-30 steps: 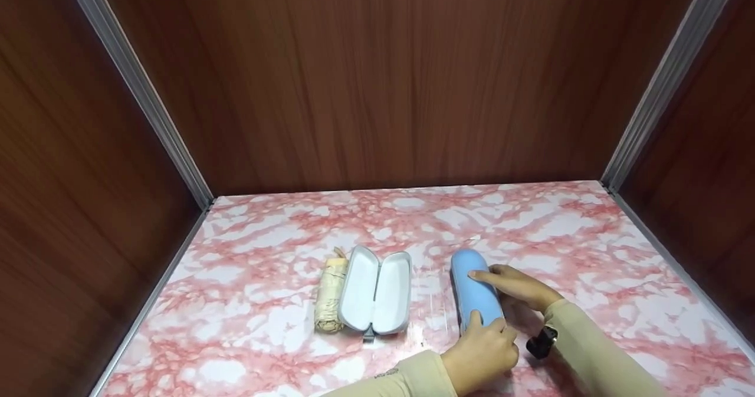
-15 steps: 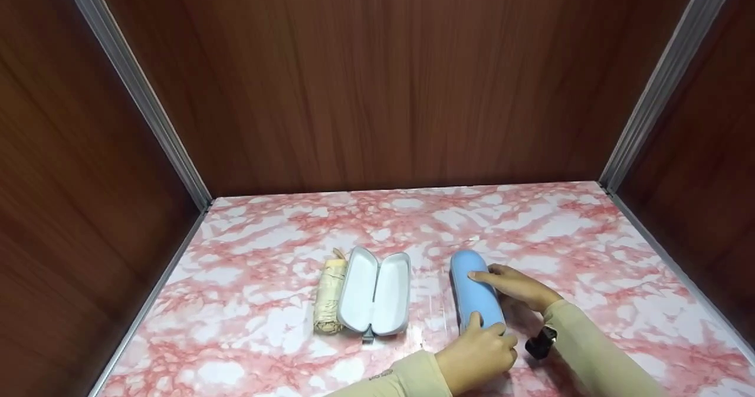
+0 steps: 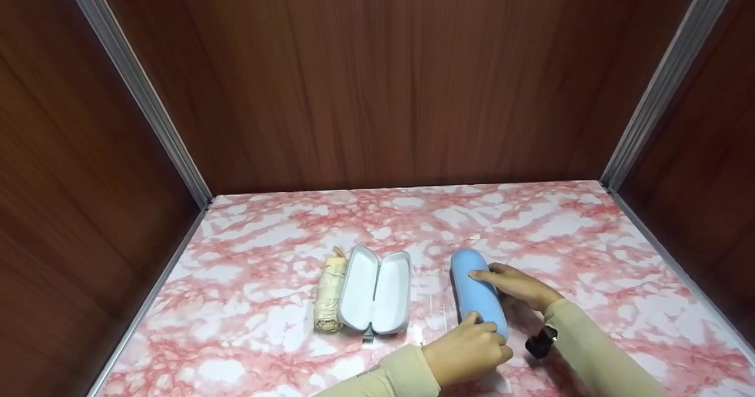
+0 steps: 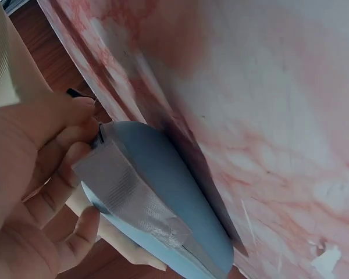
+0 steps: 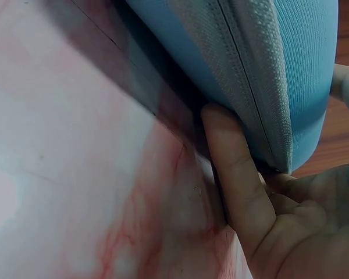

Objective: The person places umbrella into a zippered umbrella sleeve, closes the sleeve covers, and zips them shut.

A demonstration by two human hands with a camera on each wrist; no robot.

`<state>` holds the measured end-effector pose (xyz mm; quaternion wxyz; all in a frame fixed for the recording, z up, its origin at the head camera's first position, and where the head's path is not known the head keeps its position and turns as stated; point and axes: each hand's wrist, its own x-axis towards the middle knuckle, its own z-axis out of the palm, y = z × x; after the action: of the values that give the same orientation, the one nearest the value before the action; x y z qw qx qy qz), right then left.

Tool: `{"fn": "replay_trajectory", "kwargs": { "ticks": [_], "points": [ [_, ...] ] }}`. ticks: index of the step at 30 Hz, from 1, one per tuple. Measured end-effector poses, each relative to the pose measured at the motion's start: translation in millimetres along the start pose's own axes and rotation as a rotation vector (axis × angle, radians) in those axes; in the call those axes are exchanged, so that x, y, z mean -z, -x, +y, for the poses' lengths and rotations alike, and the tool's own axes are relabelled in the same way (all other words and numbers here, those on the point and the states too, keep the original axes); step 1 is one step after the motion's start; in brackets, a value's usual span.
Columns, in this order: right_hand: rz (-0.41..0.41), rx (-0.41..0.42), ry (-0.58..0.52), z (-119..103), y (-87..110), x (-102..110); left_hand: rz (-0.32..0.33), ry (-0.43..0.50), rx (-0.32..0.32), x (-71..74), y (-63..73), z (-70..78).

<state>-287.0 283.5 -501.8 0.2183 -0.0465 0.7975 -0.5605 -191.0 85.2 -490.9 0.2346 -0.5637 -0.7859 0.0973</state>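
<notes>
A long, rounded blue zip case [image 3: 475, 294] lies on the table, with a grey zipper band [image 4: 119, 180] along its side. At its near end, my left hand [image 3: 469, 351] pinches the small dark zipper pull [image 4: 99, 137]; the fingers partly cover the pull. My right hand [image 3: 522, 286] grips the case from the right, thumb on top and other fingers along the side. In the right wrist view, a finger lies against the case's lower side near the grey zipper seam [image 5: 244, 70]. The inside of the case is out of sight.
An unfolded white hinged case [image 3: 392, 294] lies left of the blue case, its two halves spread. Against it rests a beige patterned roll [image 3: 330, 297] with a small strap. Brown wooden panels [image 3: 377, 90] enclose the pink marbled table [image 3: 253, 279].
My left hand has shifted slightly left around the near end of the blue case, showing more of that end. The right hand and the case have stayed in place.
</notes>
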Motion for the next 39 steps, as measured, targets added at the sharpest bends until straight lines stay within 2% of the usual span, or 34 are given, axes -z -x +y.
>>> {"fn": "replay_trajectory", "kwargs": {
  "ticks": [3, 7, 10, 13, 18, 22, 25, 33, 39],
  "points": [
    [0.002, 0.002, -0.008, 1, -0.2, -1, 0.023, 0.091, 0.040, -0.8, 0.5, -1.8],
    [0.011, -0.001, -0.017, 1, -0.3, -2, 0.054, 0.219, 0.130, -1.5, 1.6, -3.4],
    [0.012, -0.004, -0.014, 0, 0.1, -2, 0.102, 0.248, 0.184, -2.5, 1.7, -2.6],
    [0.017, -0.012, -0.007, -1, 0.5, -2, 0.125, 0.171, 0.181, -4.2, 0.7, 0.3],
    [0.034, -0.031, 0.020, -2, 1.4, -2, 0.054, -0.002, 0.119, -7.1, -2.4, 8.3],
    [0.037, -0.021, 0.012, -1, 1.8, -3, 0.002, -0.129, 0.136, -8.6, -5.6, 15.1],
    [0.037, -0.014, 0.004, -2, 1.9, -3, 0.014, -0.188, 0.149, -9.6, -7.3, 18.7],
    [0.041, -0.018, 0.011, -1, 1.8, -3, 0.071, -0.210, 0.110, -8.5, -6.6, 19.2],
    [0.037, -0.017, 0.002, 0, 1.7, -3, 0.082, -0.119, 0.099, -5.1, -3.9, 18.2]
  ]
}}
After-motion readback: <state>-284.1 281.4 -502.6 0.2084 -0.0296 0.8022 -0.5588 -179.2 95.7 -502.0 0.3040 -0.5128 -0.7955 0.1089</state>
